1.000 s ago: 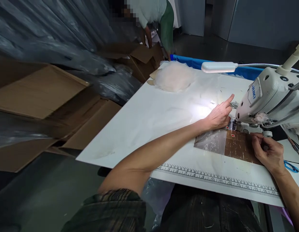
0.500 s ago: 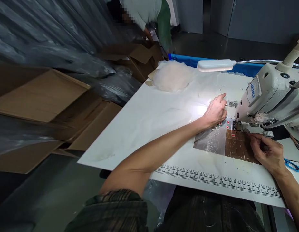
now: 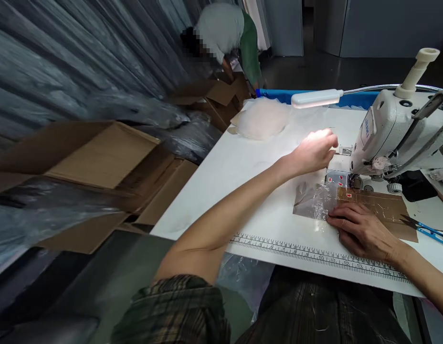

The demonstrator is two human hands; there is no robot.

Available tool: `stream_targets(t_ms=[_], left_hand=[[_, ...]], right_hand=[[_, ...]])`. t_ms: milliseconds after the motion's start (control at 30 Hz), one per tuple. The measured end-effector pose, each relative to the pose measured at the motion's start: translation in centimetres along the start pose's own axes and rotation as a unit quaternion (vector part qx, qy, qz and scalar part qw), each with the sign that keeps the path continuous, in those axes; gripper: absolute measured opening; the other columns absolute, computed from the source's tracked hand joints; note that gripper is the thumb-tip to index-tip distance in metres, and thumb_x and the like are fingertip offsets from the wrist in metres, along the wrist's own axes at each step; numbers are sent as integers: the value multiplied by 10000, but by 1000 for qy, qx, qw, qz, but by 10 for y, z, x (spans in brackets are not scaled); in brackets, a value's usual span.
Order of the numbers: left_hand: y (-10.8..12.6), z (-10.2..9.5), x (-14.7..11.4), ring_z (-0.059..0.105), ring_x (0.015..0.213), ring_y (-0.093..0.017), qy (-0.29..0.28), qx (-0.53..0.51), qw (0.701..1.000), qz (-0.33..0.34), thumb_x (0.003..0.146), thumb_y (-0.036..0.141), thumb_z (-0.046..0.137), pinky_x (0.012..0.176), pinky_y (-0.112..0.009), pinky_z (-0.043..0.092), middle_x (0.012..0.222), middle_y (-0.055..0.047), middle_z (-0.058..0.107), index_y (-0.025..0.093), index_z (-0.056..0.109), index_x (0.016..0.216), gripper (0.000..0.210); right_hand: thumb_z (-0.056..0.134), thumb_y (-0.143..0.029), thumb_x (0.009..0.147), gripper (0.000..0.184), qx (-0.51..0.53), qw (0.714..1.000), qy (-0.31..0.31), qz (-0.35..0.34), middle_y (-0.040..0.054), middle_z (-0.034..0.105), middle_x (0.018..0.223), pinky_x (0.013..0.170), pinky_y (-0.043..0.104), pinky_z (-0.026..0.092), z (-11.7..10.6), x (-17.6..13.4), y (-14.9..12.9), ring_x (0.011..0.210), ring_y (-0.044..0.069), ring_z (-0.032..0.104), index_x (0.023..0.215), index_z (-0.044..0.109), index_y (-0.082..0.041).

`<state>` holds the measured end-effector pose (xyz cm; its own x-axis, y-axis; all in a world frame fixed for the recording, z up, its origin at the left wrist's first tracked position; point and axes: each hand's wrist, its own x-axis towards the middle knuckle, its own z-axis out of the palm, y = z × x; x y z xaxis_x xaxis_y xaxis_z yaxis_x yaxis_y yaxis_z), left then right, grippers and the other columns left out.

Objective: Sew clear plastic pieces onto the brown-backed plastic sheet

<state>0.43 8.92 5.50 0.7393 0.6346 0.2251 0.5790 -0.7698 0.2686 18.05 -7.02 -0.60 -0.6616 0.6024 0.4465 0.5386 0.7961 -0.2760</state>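
Brown sheet [image 3: 391, 205] lies partly beneath right hand [image 3: 364, 232], left hand [image 3: 314, 150] apart.

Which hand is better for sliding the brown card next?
Probably the right hand: it lies over the brown card's near edge. The left hand is farther off, beyond the clear plastic.

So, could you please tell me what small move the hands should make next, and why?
Perhaps the right hand should nudge the blue-handled scissors off the brown sheet, since their blades overlap its right end and might snag it.
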Motion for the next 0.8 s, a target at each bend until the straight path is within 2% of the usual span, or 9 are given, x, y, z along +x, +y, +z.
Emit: stream_targets(t_ms=[100, 167, 200, 300, 367, 467, 600, 700, 800], left_hand=[[17, -4, -23, 617, 922, -176, -81, 9, 993, 89, 950, 165, 404, 765, -281, 475, 1066, -81, 655, 156, 617, 1036, 230], [25, 4, -40, 635, 945, -180, -130, 13, 981, 146, 979, 171, 394, 794, -289, 472, 1069, -89, 684, 155, 646, 1034, 259], [27, 10, -47, 636, 1012, -194, -151, 10, 974, 168, 988, 190, 408, 839, -307, 471, 1134, -94, 685, 163, 642, 1098, 260], [21, 20, -63, 519, 1298, -260, -181, 2, 969, 168, 991, 330, 484, 1012, -396, 426, 1445, -126, 520, 188, 520, 1352, 389], [12, 17, -67, 408, 1406, -277, -181, -12, 973, 145, 994, 388, 481, 1099, -437, 372, 1543, -144, 387, 175, 430, 1437, 494], [-1, -4, -67, 411, 1410, -238, -106, -63, 987, 99, 1014, 398, 433, 1126, -416, 380, 1543, -136, 391, 172, 407, 1453, 494], [-11, -31, -60, 619, 1181, -188, 42, -100, 992, 69, 1005, 366, 465, 1011, -360, 497, 1264, -85, 663, 208, 619, 1221, 309], [-17, -39, -55, 681, 1041, -184, 69, -90, 991, 73, 980, 352, 527, 921, -337, 538, 1129, -63, 722, 205, 689, 1038, 226], [-23, -51, -55, 688, 1015, -172, 92, -92, 988, 87, 975, 345, 548, 910, -313, 537, 1074, -56, 735, 194, 697, 983, 212]], right_hand=[[475, -140, 916, 269, -41, 998, 22, 42, 88, 734, 1026, 857, 484, 552, 2, -5, 7, 1055, 264, 632, 1066, 693, -187], [475, -134, 921, 285, -61, 994, 40, 77, 81, 738, 1053, 902, 502, 539, 3, -9, 14, 1116, 271, 617, 1080, 702, -205], [473, -127, 919, 308, -67, 993, 40, 90, 78, 736, 1083, 929, 504, 531, 3, -11, 17, 1146, 269, 608, 1105, 701, -215], [466, -101, 900, 388, -74, 991, 19, 114, 76, 710, 1188, 990, 497, 510, 5, -15, 24, 1217, 264, 579, 1204, 674, -224], [467, -90, 886, 419, -69, 990, 12, 122, 78, 696, 1224, 1005, 498, 505, 6, -16, 27, 1234, 268, 573, 1240, 656, -210], [456, -81, 876, 432, -44, 991, 23, 126, 68, 696, 1222, 1007, 484, 509, 4, -16, 27, 1210, 256, 592, 1234, 658, -218], [435, -103, 887, 394, -14, 991, 55, 123, 84, 692, 1198, 962, 447, 540, -5, -10, 22, 1141, 241, 619, 1176, 674, -221], [447, -146, 906, 312, -15, 993, 72, 93, 108, 700, 1111, 886, 402, 573, -12, -6, 18, 1040, 232, 655, 1101, 685, -201], [456, -230, 946, 273, -27, 993, 93, 65, 122, 697, 1064, 773, 366, 597, -11, -7, 19, 954, 229, 681, 1105, 678, -213]])
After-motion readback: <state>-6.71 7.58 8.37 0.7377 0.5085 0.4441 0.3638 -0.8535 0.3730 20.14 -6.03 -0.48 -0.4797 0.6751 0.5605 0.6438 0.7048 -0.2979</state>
